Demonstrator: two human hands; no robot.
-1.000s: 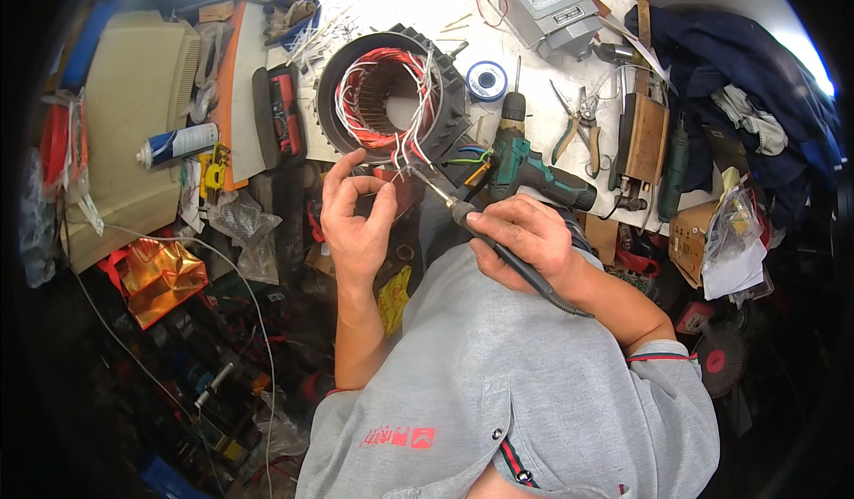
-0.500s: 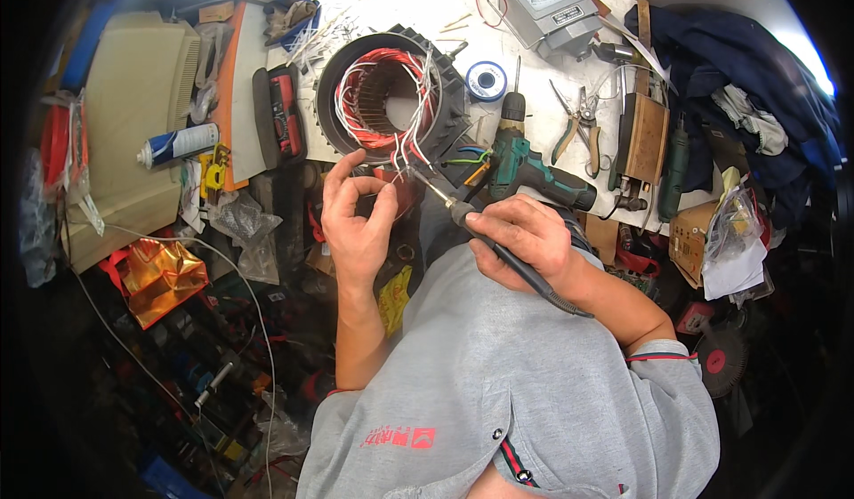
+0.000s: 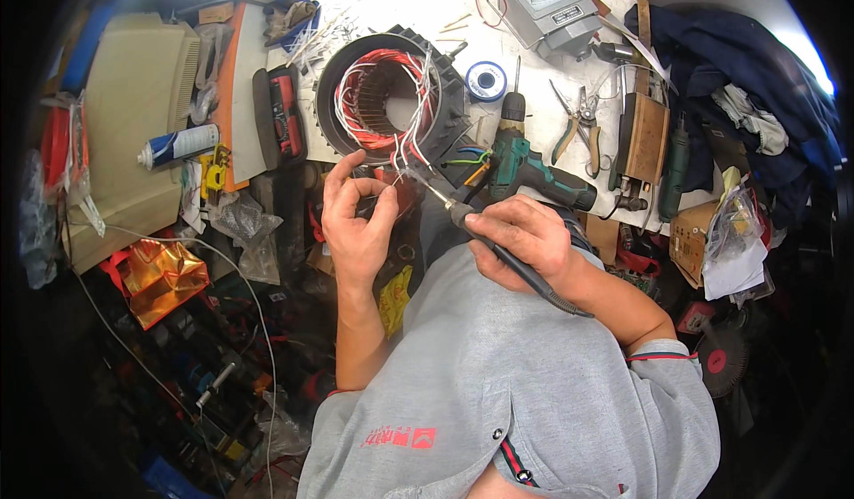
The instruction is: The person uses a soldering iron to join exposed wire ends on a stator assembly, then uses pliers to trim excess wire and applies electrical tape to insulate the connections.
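Observation:
A dark finned motor stator [image 3: 327, 99] stands at the near edge of the bench, its opening facing up, with red and white windings [image 3: 360, 65] inside. Several white-sleeved leads hang over its near rim to a wire joint [image 3: 405, 172]. My right hand [image 3: 525, 239] grips a black-handled soldering iron [image 3: 507, 259], its metal tip touching or very close to that joint. Pale smoke [image 3: 418, 181] rises there. On the other side, my left hand [image 3: 358, 210] pinches a thin wire between thumb and finger, its end near the joint; its exact kind is too small to tell.
Right of the stator are a solder spool [image 3: 486, 81], a green cordless drill [image 3: 525, 168], pliers [image 3: 569, 125] and a grey analog meter [image 3: 547, 5]. Left lie a red multimeter [image 3: 286, 116] in its case and a spray can [image 3: 182, 145]. Dark clothing [image 3: 747, 72] is heaped at far right.
Smoke at the joint has become more visible. The iron's tip and my left fingertips have shifted only slightly; both hands keep their grip.

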